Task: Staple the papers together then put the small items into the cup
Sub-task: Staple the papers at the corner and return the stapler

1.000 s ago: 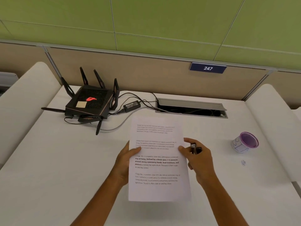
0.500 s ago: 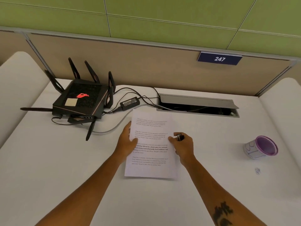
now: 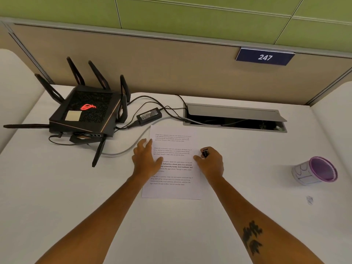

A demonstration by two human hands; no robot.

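Papers (image 3: 172,162) lie flat on the white counter (image 3: 57,187), near the router (image 3: 85,111). We rest our left hand (image 3: 146,159) on their left edge, fingers (image 3: 142,147) spread and pressing down. Our right hand (image 3: 209,161) sits at the right edge, fingers curled shut around a small black stapler (image 3: 205,153). We judge the sheets light, limp and prone to sliding; best pinned flat and stapled at a top corner. The purple-rimmed cup (image 3: 314,171) stands well apart to the right, with a small item (image 3: 310,200) near it, too small to identify.
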